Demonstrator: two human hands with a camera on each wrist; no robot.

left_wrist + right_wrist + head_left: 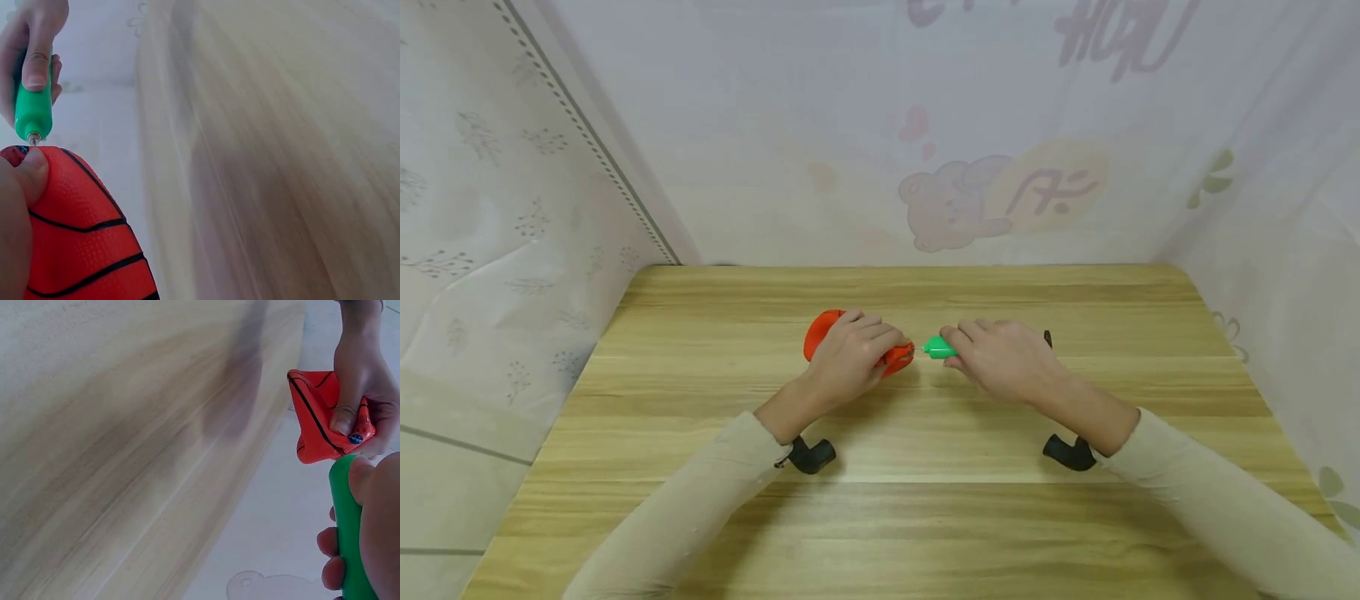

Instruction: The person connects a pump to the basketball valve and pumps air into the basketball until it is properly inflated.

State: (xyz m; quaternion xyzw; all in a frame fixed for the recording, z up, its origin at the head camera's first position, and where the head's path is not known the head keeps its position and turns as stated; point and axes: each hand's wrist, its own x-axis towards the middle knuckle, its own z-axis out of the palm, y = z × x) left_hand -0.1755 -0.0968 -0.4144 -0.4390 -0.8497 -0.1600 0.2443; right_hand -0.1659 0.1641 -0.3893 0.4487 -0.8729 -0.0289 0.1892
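Observation:
My left hand (853,354) grips a limp, folded red ball (822,335) with black lines, like a small deflated basketball. In the left wrist view my left thumb (35,172) presses on the ball beside a dark blue patch, which also shows as a blue spot (355,439) in the right wrist view. My right hand (1003,358) wraps round a green ball pump (938,347), its thumb along the barrel. From the pump's tip a thin metal needle (34,140) points at the ball, its end right at the blue patch. The pump's rear part is hidden by my right hand.
Both hands are above a wood-grain table (925,533). A printed pale curtain (790,125) hangs behind it, with more sheeting at both sides. A black wrist camera mount (811,456) hangs under my left wrist, another mount (1069,452) under my right.

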